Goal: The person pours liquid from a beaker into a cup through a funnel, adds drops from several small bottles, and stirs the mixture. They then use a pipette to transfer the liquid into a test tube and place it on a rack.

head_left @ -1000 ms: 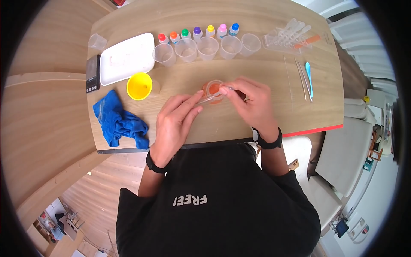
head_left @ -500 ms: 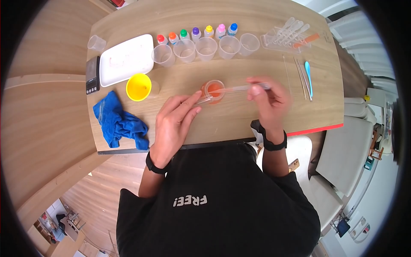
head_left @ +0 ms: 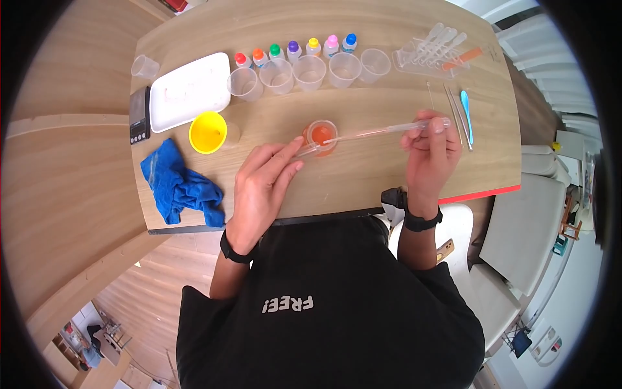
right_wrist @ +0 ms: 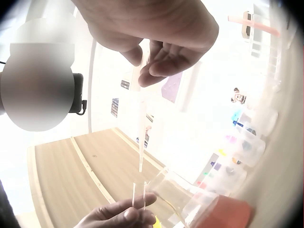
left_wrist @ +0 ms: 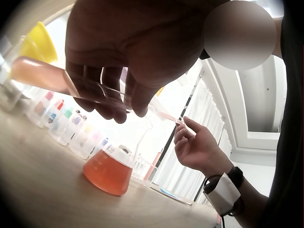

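Your left hand (head_left: 262,188) is pinching a test tube (head_left: 306,151) beside the orange flask (head_left: 321,136) at mid-table. Your right hand (head_left: 429,152) is gripping a pipette (head_left: 382,131), its tip hanging just above the tube's mouth.

A clear test tube (head_left: 306,151), a long clear pipette (head_left: 382,131) and a small flask (head_left: 321,137) of orange liquid on a wooden table.

The test tube lies tilted in the left hand (head_left: 262,185), its open mouth beside the flask. The right hand (head_left: 431,152) pinches the pipette's upper end; its thin tip points at the tube's mouth, just apart from it. The cone-shaped flask stands upright, about a third full.
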`<control>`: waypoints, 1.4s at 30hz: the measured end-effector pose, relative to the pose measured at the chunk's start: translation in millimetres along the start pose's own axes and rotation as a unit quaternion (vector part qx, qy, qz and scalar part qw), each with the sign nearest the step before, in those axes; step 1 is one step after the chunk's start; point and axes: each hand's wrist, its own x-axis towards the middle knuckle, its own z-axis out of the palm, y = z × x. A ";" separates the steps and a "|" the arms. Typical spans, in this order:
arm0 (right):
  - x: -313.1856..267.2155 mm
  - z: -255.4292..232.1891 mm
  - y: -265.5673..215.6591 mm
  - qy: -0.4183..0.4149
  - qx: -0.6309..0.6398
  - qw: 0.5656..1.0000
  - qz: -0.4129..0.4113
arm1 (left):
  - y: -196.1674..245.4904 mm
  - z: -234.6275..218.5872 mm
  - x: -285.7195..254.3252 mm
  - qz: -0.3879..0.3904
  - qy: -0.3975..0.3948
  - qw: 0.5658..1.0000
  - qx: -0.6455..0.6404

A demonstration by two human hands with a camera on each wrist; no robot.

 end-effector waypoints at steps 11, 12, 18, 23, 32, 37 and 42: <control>-10.0 16.7 5.4 -0.056 -0.083 0.995 0.011 | -1.9 3.2 0.1 0.009 0.013 1.000 -0.006; -10.4 15.5 4.2 -0.056 -0.083 0.995 0.011 | -2.6 3.5 -0.6 0.011 0.014 1.000 -0.008; -3.7 12.3 -8.1 -0.051 -0.022 0.996 -0.071 | -3.5 2.4 -0.8 0.013 0.015 1.000 -0.007; 2.0 37.2 -9.1 -0.182 -0.293 0.933 -0.106 | -2.2 2.2 -2.2 0.016 0.017 1.000 -0.007; -2.8 46.3 17.7 -0.247 -0.306 0.914 -0.099 | -0.7 1.0 -1.7 0.007 0.010 1.000 -0.007; -3.6 47.4 16.4 -0.239 -0.302 0.921 -0.058 | -0.1 -0.6 -1.7 -0.003 -0.004 1.000 -0.001; -7.0 46.8 15.4 -0.195 -0.248 0.948 -0.041 | -1.1 -1.0 -2.0 0.004 0.000 1.000 -0.002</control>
